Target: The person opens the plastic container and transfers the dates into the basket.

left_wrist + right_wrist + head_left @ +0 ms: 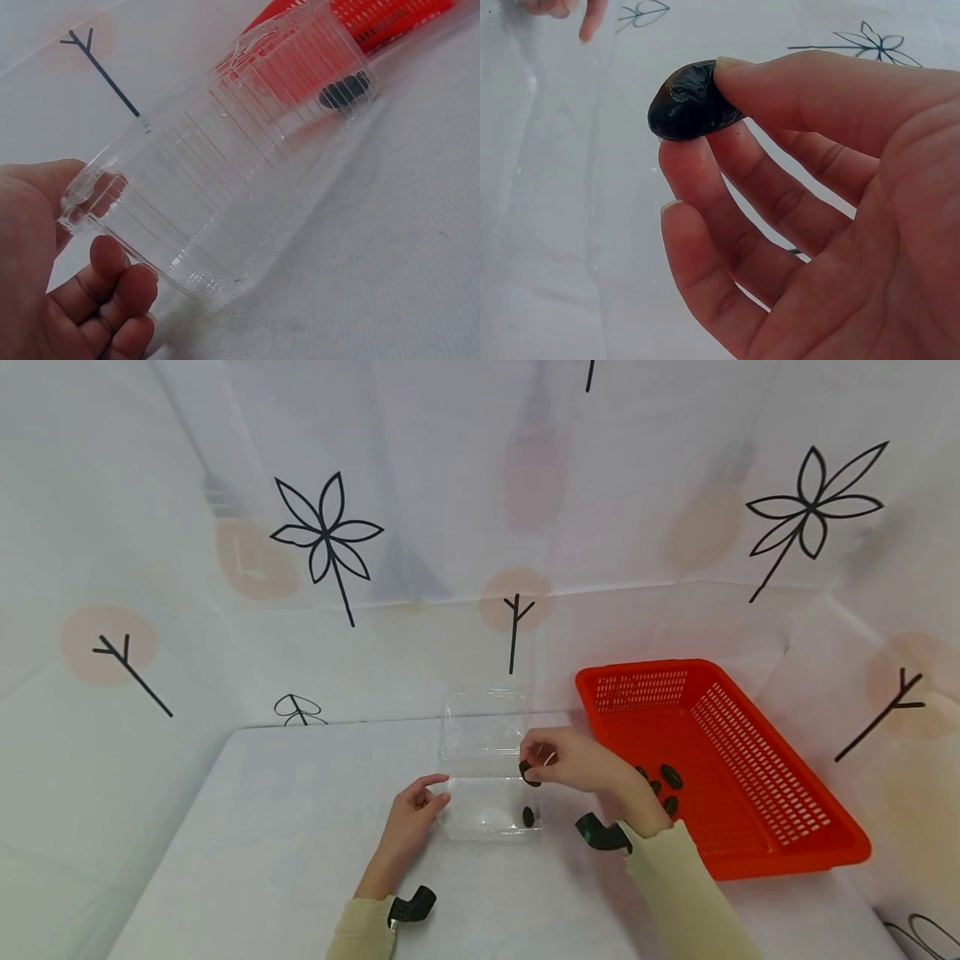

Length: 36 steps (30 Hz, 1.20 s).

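Observation:
A clear plastic clamshell box (483,806) lies on the table with its lid (486,727) folded back. My left hand (416,806) grips the near tray at its left end; in the left wrist view a digit shows through the clear wall and the other fingers (135,289) are curled beside it. Between thumb and fingertips my right hand (573,760) pinches a dark, glossy, wrinkled black date (690,101), above the box's right end. Another black date (528,817) lies inside the tray at the right, also visible in the left wrist view.
A red perforated plastic basket (757,806) stands to the right, with several black dates (671,777) in it, partly hidden by my right forearm. White patterned cloth (420,660) hangs behind the white-covered table (277,827).

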Tool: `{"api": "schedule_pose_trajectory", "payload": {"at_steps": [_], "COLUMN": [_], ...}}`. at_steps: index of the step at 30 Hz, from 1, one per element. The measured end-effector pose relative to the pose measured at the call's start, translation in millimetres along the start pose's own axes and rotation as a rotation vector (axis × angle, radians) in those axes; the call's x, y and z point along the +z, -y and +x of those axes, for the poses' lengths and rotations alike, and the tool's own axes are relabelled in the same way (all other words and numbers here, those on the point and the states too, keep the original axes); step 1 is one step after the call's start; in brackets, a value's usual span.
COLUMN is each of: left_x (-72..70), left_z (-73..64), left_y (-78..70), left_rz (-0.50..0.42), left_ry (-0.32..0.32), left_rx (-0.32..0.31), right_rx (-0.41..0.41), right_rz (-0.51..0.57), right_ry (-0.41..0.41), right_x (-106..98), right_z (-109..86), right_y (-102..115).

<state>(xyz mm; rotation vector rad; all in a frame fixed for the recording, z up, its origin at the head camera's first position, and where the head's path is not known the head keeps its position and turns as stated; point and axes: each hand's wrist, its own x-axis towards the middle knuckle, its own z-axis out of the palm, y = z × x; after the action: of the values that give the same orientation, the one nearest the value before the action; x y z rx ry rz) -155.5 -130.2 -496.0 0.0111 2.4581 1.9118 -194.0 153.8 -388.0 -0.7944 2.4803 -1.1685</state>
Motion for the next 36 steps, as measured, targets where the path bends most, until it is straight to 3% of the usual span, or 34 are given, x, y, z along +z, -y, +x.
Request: {"api": "schedule_pose_trajectory", "payload": {"at_steps": [5, 11, 19, 28, 36], "left_x": [0.9, -1.4, -2.5, -3.3, 0.2], "left_z": [8.6, 9.3, 8.9, 8.3, 8.2], "left_y": [18.3, 20.1, 18.6, 18.7, 19.7], "left_rz": [-0.005, -0.009, -0.002, -0.021, -0.028], "left_ry": [-0.016, -0.010, -0.005, -0.012, -0.010], "left_rx": [-0.005, 0.008, 0.007, 0.004, -0.015], "right_rx": [-0.008, -0.017, 0.042, 0.076, 0.145], "right_rz": [-0.004, -0.035, -0.012, -0.036, -0.083], "right_ry": [-0.035, -0.088, -0.161, -0.303, -0.376], "right_x": [-6.7, -12.3, -21.4, -48.8, -70.0], "right_z": [-6.8, -15.0, -34.1, -66.9, -107.2], "right_y": [-0.6, -2.2, -7.7, -22.9, -50.0]}}
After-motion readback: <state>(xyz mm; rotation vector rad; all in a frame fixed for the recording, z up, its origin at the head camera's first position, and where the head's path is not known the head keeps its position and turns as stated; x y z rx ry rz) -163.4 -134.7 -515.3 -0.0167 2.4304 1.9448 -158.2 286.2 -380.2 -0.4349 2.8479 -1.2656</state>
